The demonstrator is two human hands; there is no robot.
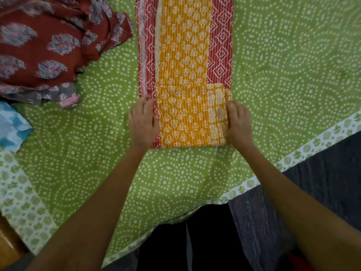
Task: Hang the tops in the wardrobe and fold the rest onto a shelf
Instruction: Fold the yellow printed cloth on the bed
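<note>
A green dotted bedsheet (273, 75), soft cotton with a white leaf border, fills the frame, and down its upper centre lies a long quilted garment (185, 45), mustard with maroon side bands, already narrowed into a strip; a rumpled maroon top (45, 47) sits at upper left. The folding step looks underway: the near end is doubled over into a flat stitched block at centre. The left hand (143, 124) and right hand (238, 124) lie spread, pressing its side edges; next likely comes another even fold upward.

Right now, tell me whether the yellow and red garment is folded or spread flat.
Partly folded. The near end of the yellow and red garment is turned over into a block between the left hand and right hand; the rest lies flat.
</note>
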